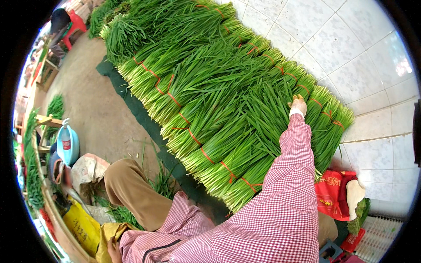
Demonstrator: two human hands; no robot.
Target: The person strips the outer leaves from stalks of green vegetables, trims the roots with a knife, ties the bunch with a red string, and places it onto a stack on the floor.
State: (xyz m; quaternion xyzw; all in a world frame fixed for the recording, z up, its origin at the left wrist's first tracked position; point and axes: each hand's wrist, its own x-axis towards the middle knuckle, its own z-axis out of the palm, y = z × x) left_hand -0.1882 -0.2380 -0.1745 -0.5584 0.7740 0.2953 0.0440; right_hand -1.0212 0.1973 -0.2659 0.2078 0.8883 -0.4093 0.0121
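Observation:
Long green garlic chives (228, 92) lie in a wide stack of bundles, tied with thin red bands near their pale stem ends. My right arm, in a red-and-white checked sleeve, stretches far over the stack. At its end my right hand (298, 107), in a pale glove with yellowish fingertips, is on the far-right bundles. Its fingers look curled into the leaves; how much they hold is hidden. My left hand (115, 250) is low at the left edge, against a dull yellow cloth (105, 239) beside my hip. Its fingers are mostly hidden.
White wall tiles (324, 35) border the stack at the far right. Dark green cloth (144, 116) shows under its near edge. A light-blue basin (68, 147) with a bottle stands left, near my brown-trousered knee. A red bag (335, 193) lies right. Another person sits at the far left.

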